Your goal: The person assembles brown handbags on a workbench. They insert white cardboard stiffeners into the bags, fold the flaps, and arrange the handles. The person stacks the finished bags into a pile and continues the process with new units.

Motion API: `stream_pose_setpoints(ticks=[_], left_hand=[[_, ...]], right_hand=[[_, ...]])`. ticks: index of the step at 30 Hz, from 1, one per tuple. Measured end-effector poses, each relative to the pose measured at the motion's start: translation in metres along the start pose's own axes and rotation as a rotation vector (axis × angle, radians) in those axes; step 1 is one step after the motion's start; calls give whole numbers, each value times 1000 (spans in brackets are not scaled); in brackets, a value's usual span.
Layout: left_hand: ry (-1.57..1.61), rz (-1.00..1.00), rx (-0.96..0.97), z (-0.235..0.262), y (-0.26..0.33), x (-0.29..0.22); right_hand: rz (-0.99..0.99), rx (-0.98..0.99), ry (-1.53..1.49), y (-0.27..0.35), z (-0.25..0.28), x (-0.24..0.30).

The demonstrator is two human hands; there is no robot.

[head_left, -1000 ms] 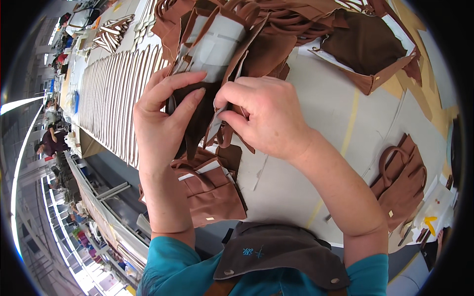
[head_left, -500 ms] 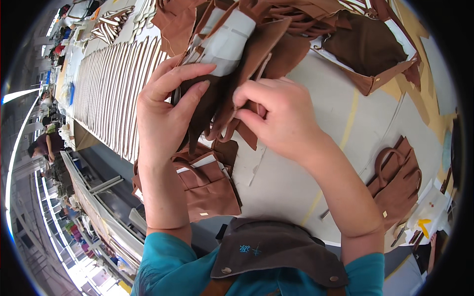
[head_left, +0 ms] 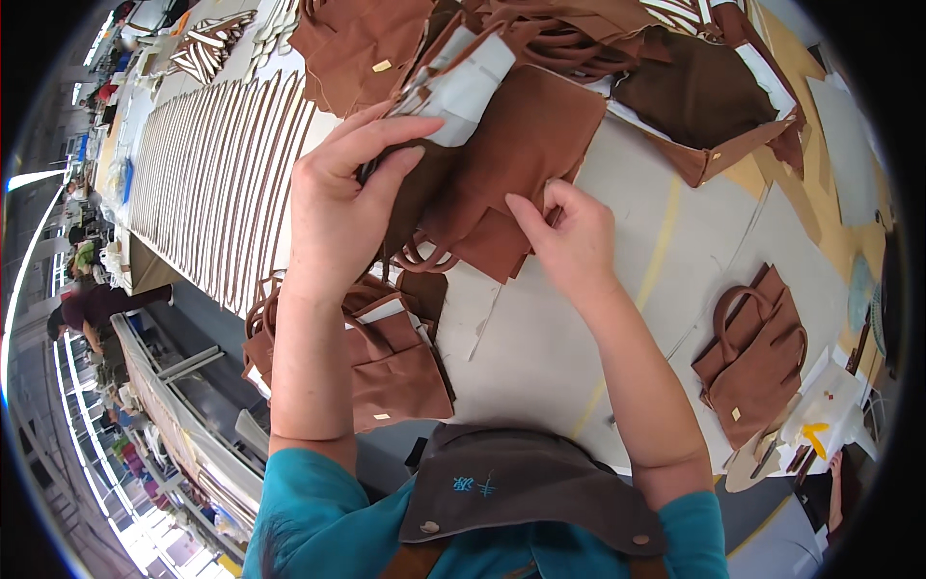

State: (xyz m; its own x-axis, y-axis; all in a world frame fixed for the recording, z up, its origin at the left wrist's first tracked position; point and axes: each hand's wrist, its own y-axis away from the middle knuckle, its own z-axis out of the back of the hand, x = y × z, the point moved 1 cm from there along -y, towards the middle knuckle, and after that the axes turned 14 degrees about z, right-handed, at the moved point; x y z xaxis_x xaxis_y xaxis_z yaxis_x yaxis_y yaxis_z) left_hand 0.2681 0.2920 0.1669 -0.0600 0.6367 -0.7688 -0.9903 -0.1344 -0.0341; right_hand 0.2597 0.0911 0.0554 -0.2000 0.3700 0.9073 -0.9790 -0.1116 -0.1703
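An unfinished brown handbag is held up off the table, its broad panel turned toward me and looped handles hanging below. My left hand is closed on its dark brown lining, beside a white-backed section. At the panel's right edge, my right hand has its fingers curled, thumb against the brown material; the other fingertips are partly hidden. Under my left wrist stands another brown handbag with a small gold-coloured plate.
Brown bag pieces pile up at the far side. An open bag with dark lining lies far right, and a handbag near right. Striped strips cover the left table. People work at the far left.
The brown panel has swung from nearly edge-on to facing me. My right hand has moved right and slightly down to its edge; my left hand has shifted slightly right.
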Motion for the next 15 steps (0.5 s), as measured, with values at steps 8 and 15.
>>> stream_pose_setpoints(ticks=[8, 15], left_hand=[[419, 187, -180, 51, 6, 35], [105, -34, -154, 21, 36, 21]], right_hand=[[-332, 12, -219, 57, -17, -84], [-313, -20, -66, 59, 24, -64]])
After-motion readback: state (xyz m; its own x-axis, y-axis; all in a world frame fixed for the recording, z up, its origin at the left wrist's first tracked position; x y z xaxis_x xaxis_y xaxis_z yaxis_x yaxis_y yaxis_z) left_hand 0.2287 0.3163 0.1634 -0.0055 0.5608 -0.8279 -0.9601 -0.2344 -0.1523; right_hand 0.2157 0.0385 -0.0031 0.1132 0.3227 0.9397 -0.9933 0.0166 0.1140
